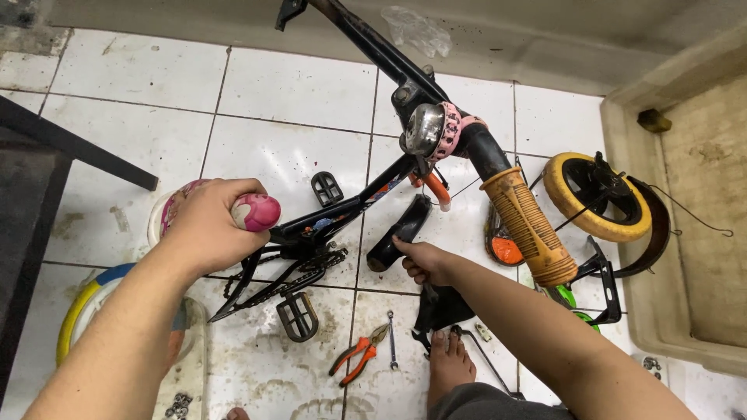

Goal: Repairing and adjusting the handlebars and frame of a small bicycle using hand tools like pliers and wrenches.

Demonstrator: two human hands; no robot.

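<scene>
A small black children's bicycle frame (342, 211) lies on the white tiled floor, handlebar toward me. My left hand (208, 225) is shut on the pink saddle (255, 211), holding it from above. My right hand (424, 260) grips the lower end of a black tube-like part (398, 232) next to the frame. A chrome bell (424, 128) with a pink band sits on the handlebar, beside a worn tan grip (529, 225). The black pedals (297, 316) and chain show below the frame.
Orange-handled pliers (356, 354) and a small wrench (391, 340) lie on the tiles near my bare foot (447, 362). A small yellow-tyred wheel (595, 196) lies at right by a concrete ledge. A yellow-and-blue wheel (82, 307) sits at left; a dark bench edge (78, 146) crosses far left.
</scene>
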